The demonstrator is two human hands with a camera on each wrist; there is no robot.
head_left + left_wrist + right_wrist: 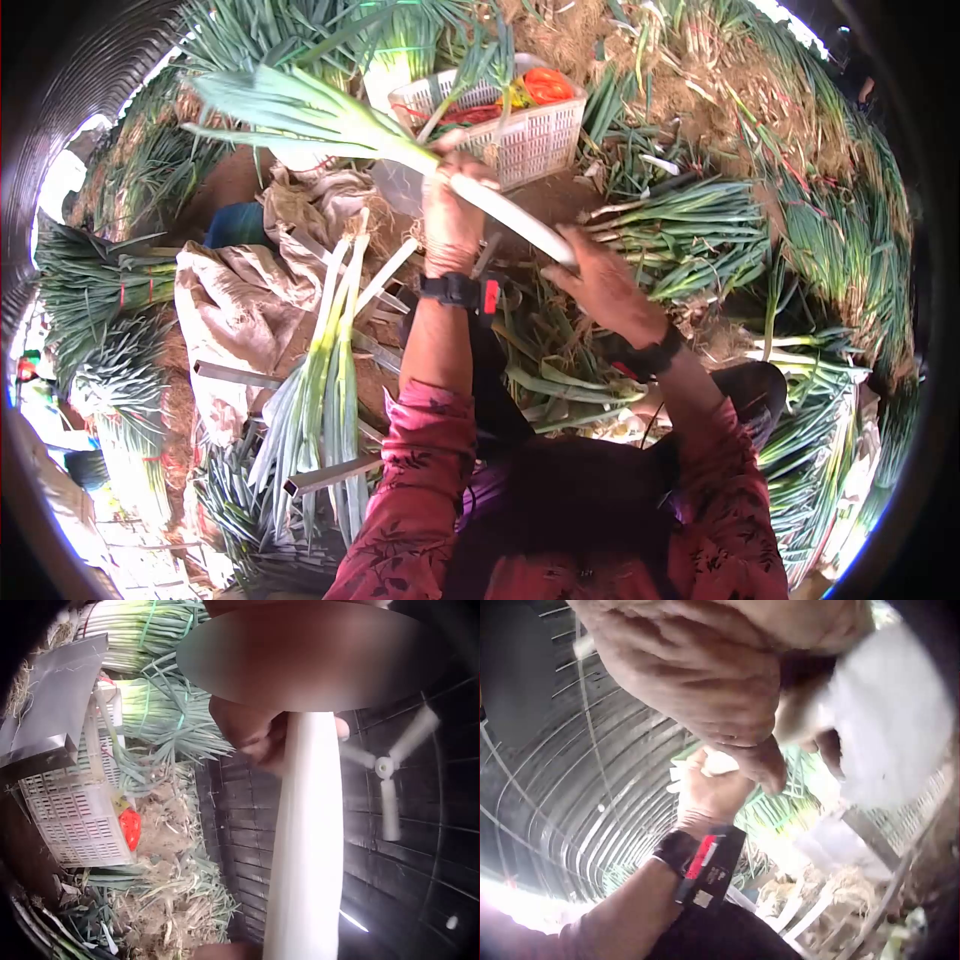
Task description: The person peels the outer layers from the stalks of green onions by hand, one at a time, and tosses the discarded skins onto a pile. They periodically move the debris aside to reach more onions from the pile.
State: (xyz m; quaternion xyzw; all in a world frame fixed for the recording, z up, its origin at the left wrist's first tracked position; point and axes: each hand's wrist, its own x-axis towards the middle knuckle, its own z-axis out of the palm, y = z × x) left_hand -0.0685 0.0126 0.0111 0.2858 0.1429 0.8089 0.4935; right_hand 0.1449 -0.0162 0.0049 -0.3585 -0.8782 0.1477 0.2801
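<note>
In the head view one long leek [510,215] slants across the middle, its green leaves fanned to the upper left and its white shaft running down to the right. My left hand [455,205] grips it where the leaves meet the shaft. At the lower white end, my right hand [612,292] holds it between thumb and fingers. The white shaft [304,840] fills the middle of the left wrist view, with left-hand fingers curled around its upper part. Close up in the right wrist view, the right hand [697,675] bends its fingers beside a blurred white surface.
Several untrimmed leeks [335,350] lie over metal bars left of my knees. Ahead stands a white plastic crate [535,140] with red and yellow items inside. A pile of leeks [690,235] lies to the right, and a beige sack [240,330] to the left.
</note>
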